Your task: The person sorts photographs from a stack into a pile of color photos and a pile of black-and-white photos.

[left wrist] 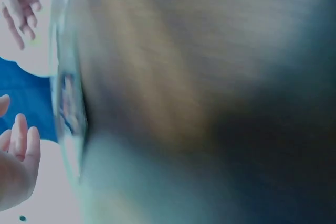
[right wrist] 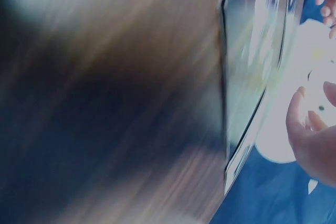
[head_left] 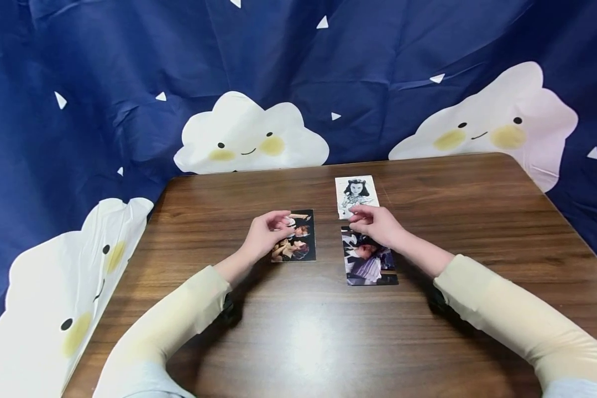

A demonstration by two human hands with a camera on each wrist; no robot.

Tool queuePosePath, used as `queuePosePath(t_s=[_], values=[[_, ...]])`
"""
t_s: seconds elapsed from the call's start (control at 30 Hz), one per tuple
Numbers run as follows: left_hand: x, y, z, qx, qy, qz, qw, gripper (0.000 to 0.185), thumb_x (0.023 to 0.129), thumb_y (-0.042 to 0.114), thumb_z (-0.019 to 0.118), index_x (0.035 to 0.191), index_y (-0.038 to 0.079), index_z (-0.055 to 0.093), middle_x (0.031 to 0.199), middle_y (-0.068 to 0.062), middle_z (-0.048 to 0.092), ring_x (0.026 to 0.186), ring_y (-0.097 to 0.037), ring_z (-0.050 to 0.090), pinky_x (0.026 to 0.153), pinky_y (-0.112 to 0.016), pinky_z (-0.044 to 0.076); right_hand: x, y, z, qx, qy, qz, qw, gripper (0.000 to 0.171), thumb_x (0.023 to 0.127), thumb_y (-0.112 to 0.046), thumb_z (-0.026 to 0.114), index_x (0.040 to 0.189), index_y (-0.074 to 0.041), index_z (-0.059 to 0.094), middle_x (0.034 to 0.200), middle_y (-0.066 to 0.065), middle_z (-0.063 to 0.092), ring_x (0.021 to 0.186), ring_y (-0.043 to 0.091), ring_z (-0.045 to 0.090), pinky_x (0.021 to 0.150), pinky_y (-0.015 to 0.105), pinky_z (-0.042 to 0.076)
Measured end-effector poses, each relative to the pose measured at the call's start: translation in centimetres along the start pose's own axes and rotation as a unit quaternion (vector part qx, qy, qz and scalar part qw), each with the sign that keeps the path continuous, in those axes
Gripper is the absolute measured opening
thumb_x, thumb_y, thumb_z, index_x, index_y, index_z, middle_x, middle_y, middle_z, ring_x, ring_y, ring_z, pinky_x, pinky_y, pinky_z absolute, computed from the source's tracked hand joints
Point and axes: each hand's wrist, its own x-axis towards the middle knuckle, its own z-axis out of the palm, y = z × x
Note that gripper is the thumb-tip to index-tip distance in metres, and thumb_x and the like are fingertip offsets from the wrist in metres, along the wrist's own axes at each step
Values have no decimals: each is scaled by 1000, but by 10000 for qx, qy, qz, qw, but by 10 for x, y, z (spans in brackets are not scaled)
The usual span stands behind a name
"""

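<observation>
The backdrop (head_left: 79,83) is a dark blue cloth printed with white smiling clouds; it hangs behind and to both sides of the brown wooden worktop (head_left: 298,331).

The left hand (head_left: 266,235) lies on the left edge of the colour photo (head_left: 298,243), which rests flat on the worktop left of centre. The fingers are curled, with their tips close together over the upper left corner of that photo. The head view does not show whether they pinch the corner or only rest on it. In the left wrist view the left hand (left wrist: 16,166) appears at the lower left edge with fingers loosely bent, and the photo (left wrist: 68,103) shows as a thin blurred strip.

The right hand (head_left: 375,224) hovers over the gap between two other prints. The black-and-white portrait (head_left: 355,190) lies flat beyond it; the dark photo (head_left: 370,265) lies flat nearer the person, just below the portrait. The fingers are bent and drawn together, the tips at the lower edge of the portrait. Contact with either print cannot be confirmed. The right wrist view is heavily blurred; the right hand (right wrist: 312,140) shows at the right edge with its thumb raised.

Both forearms wear pale yellow sleeves (head_left: 179,315).
</observation>
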Motion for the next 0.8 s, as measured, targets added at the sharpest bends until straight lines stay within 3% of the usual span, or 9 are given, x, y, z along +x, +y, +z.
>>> queuePosePath(t_s=[0.1,0.2,0.33,0.5,0.8], values=[[-12,-8,-12,190,157,-38,9997,40,80,-4,75,118,-10,62,100,-26,66,81,-19,65,80,-28,52,-2,-6,14,489,-430,265,9975,46,91,1,63,133,13,48,121,28,60,100,30,64,59,20,50],[-20,-14,-20,341,244,-102,9991,41,80,-4,76,118,-10,62,105,-25,66,88,-28,66,86,-39,51,-2,-11,28,738,-703,376,9941,48,92,-1,63,135,13,46,128,30,55,105,32,62,60,21,51],[-26,-19,-23,633,230,-300,9973,45,81,-1,76,123,-7,60,115,-22,65,98,-32,64,93,-43,47,-1,-15,45,722,-840,231,9936,47,93,-1,63,134,16,45,131,32,51,110,36,60,82,25,53],[-32,-21,-21,805,178,-700,9941,54,81,4,77,132,-1,58,121,-17,64,107,-29,62,95,-40,46,0,-17,61,697,-860,187,9937,47,92,0,64,132,16,46,131,32,51,110,38,60,84,32,53],[-37,-20,-16,742,257,-853,9933,51,81,3,76,129,-4,59,118,-20,65,107,-30,61,94,-40,47,3,-23,77,473,-743,215,9959,46,90,1,66,130,15,49,125,29,57,110,37,61,97,40,46]])
